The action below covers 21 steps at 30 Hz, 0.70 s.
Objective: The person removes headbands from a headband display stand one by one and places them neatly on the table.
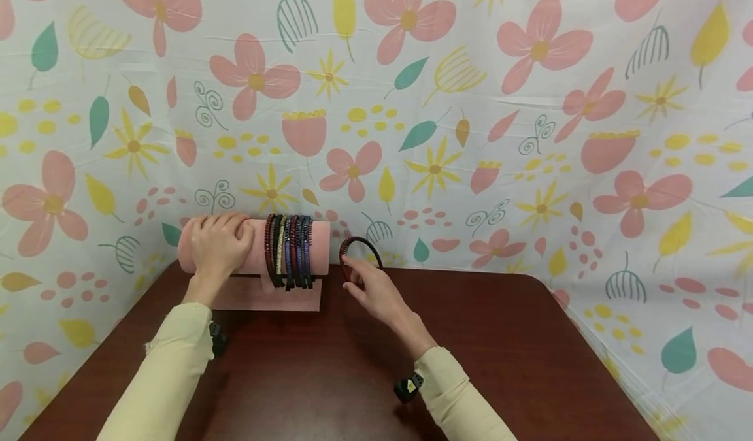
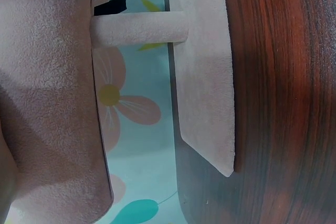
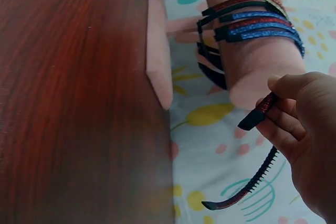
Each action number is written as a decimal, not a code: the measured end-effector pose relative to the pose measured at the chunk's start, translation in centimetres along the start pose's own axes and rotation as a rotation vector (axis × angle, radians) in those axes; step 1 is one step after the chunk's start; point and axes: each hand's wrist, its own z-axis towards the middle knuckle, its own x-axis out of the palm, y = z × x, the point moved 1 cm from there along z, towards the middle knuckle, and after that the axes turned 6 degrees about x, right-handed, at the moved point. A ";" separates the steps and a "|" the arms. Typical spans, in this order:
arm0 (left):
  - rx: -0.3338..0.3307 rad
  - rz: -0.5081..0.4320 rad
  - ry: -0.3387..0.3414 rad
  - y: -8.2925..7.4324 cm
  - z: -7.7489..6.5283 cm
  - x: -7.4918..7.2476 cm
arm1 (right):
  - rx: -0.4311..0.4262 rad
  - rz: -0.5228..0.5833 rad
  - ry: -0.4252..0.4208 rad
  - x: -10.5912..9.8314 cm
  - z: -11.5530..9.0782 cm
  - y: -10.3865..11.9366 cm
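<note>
A pink plush headband stand has a horizontal roll [image 1: 260,242] on a flat base [image 1: 276,299]. Several glittery headbands [image 1: 295,251] in red, black, gold and blue circle its right part, their ends hanging below. My left hand [image 1: 219,246] grips the roll's left part from above, fingers curved over the top. Just off the right end, my right hand [image 1: 379,291] pinches a dark red glitter headband [image 3: 266,104] near one black tip between thumb and fingers. Its other arm [image 3: 252,184], lined with small teeth, hangs free in the right wrist view.
The stand is near the back of a dark brown wooden table [image 1: 353,375]. Behind the table hangs a white cloth [image 1: 447,166] printed with flowers and leaves. A dark wrist device [image 1: 408,387] is worn at the right cuff.
</note>
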 end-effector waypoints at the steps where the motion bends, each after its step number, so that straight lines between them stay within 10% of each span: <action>1: -0.001 0.000 0.003 0.0 0.0 0.0 | 0.003 -0.001 0.008 0.2 0.0 -0.1; 21: 0.001 0.016 -0.004 0.2 -0.1 0.2 | 0.135 0.102 0.182 4.4 0.1 -1.3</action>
